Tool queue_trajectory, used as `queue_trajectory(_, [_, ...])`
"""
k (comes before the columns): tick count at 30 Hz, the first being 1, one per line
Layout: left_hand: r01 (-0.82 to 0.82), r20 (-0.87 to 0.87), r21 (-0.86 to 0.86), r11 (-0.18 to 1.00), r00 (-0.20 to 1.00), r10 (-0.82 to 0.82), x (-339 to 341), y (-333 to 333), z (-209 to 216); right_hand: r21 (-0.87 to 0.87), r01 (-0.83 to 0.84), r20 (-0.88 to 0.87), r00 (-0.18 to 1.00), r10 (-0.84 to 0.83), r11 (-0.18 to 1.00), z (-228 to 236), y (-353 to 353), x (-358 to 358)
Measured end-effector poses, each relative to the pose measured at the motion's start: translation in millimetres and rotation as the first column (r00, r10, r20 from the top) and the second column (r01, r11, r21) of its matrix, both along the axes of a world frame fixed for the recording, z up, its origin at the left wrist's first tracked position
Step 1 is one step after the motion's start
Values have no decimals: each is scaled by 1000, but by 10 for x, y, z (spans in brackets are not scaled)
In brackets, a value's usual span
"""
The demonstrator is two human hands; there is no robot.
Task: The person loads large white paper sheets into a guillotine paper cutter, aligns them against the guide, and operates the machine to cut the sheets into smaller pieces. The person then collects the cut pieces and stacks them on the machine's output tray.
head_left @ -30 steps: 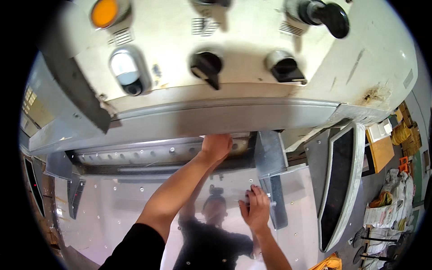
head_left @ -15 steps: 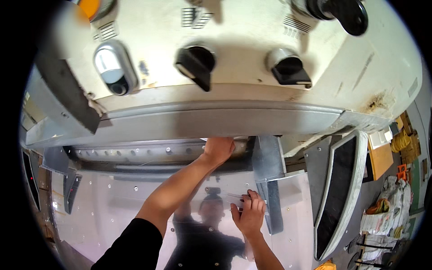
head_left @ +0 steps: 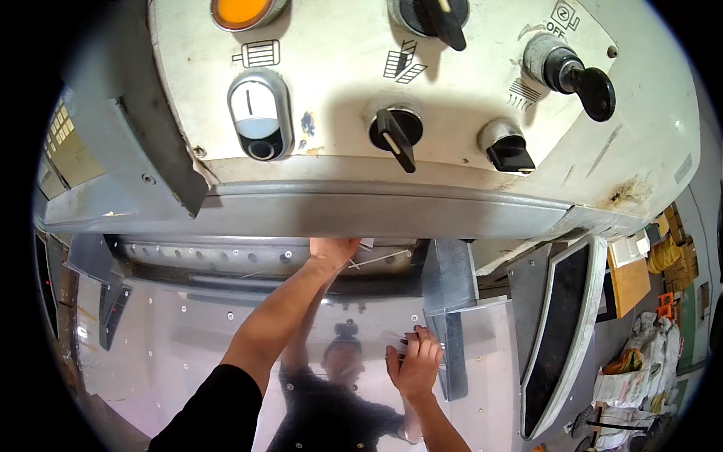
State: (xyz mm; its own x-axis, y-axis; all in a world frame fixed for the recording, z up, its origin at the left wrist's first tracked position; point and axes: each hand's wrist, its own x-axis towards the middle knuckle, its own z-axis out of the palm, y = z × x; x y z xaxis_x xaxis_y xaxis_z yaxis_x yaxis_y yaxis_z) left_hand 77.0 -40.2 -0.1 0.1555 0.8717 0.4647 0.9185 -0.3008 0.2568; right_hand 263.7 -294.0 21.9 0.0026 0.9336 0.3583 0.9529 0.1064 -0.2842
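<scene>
On the head feed I see the right hand [head_left: 416, 363] palm down over the polished table, fingers bent and slightly parted, thumb set out to the left. Slender pale pieces [head_left: 399, 338] show by its fingertips; I cannot tell whether the fingers grip them or only rest on them. The left hand [head_left: 331, 248] reaches into the slot with its fingers hidden under the grey metal ledge [head_left: 361, 213], so I cannot make out whether they are clenched or loose. I see thin white strips [head_left: 384, 259] lying crossed in the slot just right of that hand.

The left arm comes in long and nearly straight from a black sleeve [head_left: 207, 410]; the right forearm is bare and rises steeply from the lower edge. Under both I have the glossy table [head_left: 188, 361], dotted with small round studs and mirroring the wearer. A dull grey angled bracket [head_left: 449, 275] stands right of the slot. Above, I get a scuffed cream panel [head_left: 331, 98] with black knobs and an orange button [head_left: 239, 10].
</scene>
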Motion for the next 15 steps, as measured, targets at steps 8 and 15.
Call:
queue_trajectory(8, [159,155,-110,981,978,-141,-72,-140,139,5,5,-23,1000,-5,1000,-34,1,17])
queue_trajectory(15, [7,-10,-6,1000,1000,-7,-51,107,-223,7,-4,-24,1000,4,1000,-2,0,-25])
